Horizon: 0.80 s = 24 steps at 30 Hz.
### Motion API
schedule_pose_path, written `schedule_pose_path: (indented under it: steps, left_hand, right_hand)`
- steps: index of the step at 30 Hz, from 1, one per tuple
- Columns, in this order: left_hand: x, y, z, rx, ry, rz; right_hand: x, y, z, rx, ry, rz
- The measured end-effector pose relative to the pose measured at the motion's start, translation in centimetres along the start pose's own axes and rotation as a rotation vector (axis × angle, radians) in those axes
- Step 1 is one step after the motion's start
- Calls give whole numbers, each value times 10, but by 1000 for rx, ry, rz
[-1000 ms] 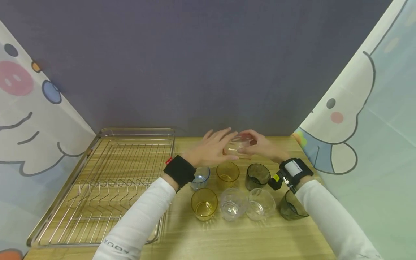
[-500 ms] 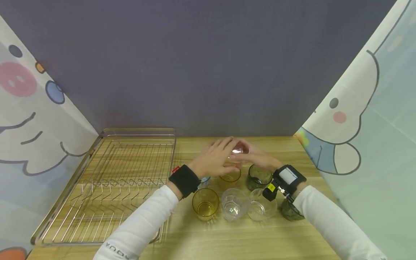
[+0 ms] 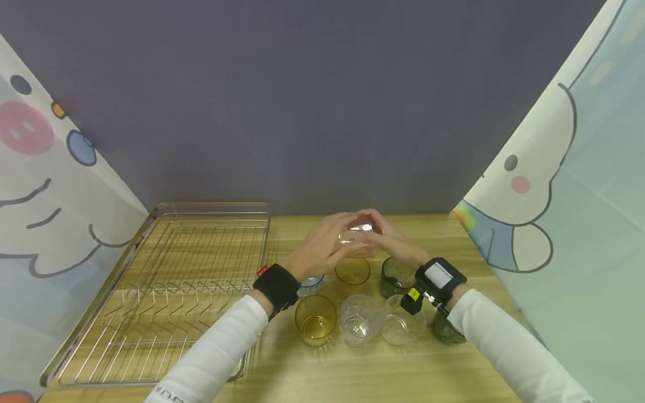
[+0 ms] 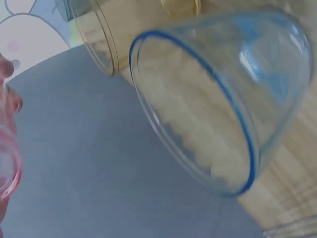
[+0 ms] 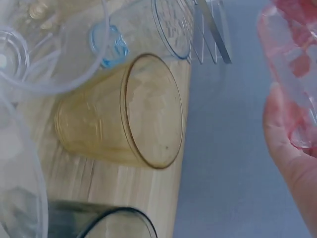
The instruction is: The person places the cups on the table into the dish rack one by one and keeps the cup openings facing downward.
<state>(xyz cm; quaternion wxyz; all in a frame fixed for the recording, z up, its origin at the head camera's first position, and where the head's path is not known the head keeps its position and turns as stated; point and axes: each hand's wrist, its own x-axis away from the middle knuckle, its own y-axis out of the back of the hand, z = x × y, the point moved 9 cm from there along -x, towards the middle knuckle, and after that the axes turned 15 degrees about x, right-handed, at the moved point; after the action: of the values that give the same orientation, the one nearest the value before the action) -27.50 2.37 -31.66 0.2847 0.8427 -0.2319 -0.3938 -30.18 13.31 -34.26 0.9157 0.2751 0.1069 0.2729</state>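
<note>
Pink-tinted glass [image 3: 360, 229] was held up between the two hands, raised off the bench [image 3: 383, 375] beyond the rear row of glasses. Which way its mouth faced could not be told; the hands covered much of it.

Right hand [image 3: 390, 239]: fingers bent round the right side of the pink-tinted glass, grasping it. Left hand [image 3: 320, 246]: fingers curved round its left side, thumb below, also grasping. The hands met, or nearly met, at the front of the glass.

Nearer the person, seven glasses stood upright on the bench, mouths up. Rear row, left to right: blue-rimmed glass [image 3: 309, 285], partly behind the left wrist; rear amber glass [image 3: 353, 274]; rear smoky glass [image 3: 393, 278]. Front row: front amber glass [image 3: 316, 322], ribbed clear glass [image 3: 360, 320], plain clear glass [image 3: 395, 324], front smoky glass [image 3: 446, 331]; the last was partly hidden by the right arm.

Left of the glasses: metal wire rack [image 3: 173, 288]. Black wristbands and white sleeves on both arms. Behind: grey backdrop [image 3: 312, 112], with cartoon-printed cloth at either side.
</note>
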Motion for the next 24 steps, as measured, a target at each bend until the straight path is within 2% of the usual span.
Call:
schedule_pose_path:
  steps: [3,7,10,14,17,20,24]
  left_hand:
    - [4,10,-2,72,-33,-144]
    - [7,20,-1,231,-15,-342]
    - [10,24,5,408,39,-472]
    - [17,26,16,621,165,-628]
    - [21,24,23,733,270,-707]
    - [23,21,29,851,341,-751]
    - [25,24,34,892,394,-812]
  right_hand:
    - [-2,-4,3,-55,-17,-23]
    - [-5,-10,5,-173,-57,-78]
    - [-8,-13,6,-229,-75,-133]
    - [-10,-19,11,-246,-77,-174]
    - [-11,-20,15,-240,-77,-187]
    - [-11,-20,16,-211,-99,-188]
    - [-11,-20,15,-156,-121,-175]
